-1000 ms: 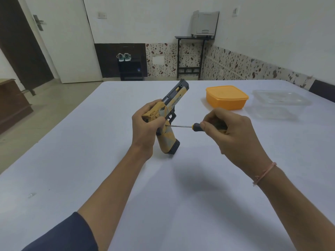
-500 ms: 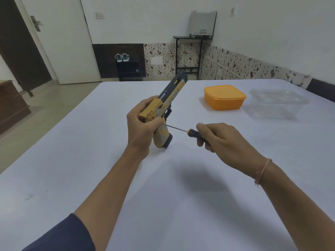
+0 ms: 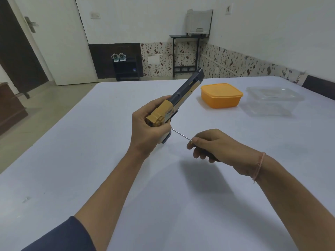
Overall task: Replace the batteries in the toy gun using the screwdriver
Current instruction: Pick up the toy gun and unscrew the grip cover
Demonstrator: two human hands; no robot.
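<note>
While the left hand (image 3: 147, 130) grips the toy gun (image 3: 178, 99) above the white surface (image 3: 90, 160), muzzle angled up and away, the right hand (image 3: 213, 145) curls round the screwdriver (image 3: 181, 135), its tip at the gun's grip. An orange container (image 3: 221, 95) sits beyond.

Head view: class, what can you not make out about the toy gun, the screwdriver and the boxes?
All in the head view:
- Tip of the thin steel screwdriver: hidden behind the left hand.
- Its handle: almost wholly covered by the right hand.
- Grip of the orange-and-grey plastic toy gun, any screw there: covered by the left hand.
- Inside the square orange plastic box: opaque lid hides it.
- Inside the clear plastic container: too blurred.
</note>
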